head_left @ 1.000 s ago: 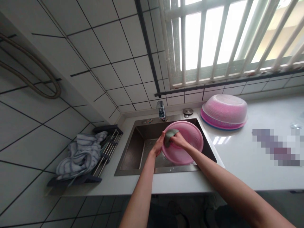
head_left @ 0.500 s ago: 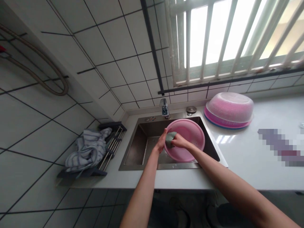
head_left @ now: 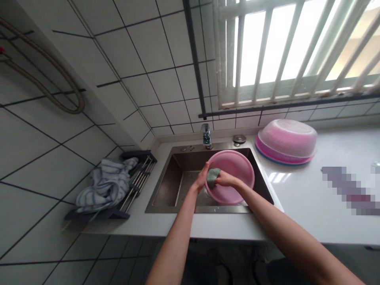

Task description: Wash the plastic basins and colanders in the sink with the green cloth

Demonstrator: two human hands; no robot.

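A round pink plastic colander [head_left: 237, 168] is held tilted inside the steel sink [head_left: 164, 188]. My left hand [head_left: 202, 178] grips the colander's left rim, thumb up along the edge and the other fingers hidden behind it. A grey-green cloth [head_left: 212, 177] is bunched in my right hand [head_left: 224, 179], which is closed around it. The cloth presses against the inner left wall of the colander, close to my left thumb.
A chrome faucet [head_left: 206, 135] stands behind the sink, with a metal drain stopper [head_left: 239, 139] to its right. Stacked pink basins [head_left: 286, 140] lie upside down on the right counter. A striped towel [head_left: 103, 186] drapes over a rack [head_left: 138, 180] on the left.
Both hands keep their hold on the colander and the cloth. The cloth has shifted very slightly down the colander's wall, and the camera view has moved a little.
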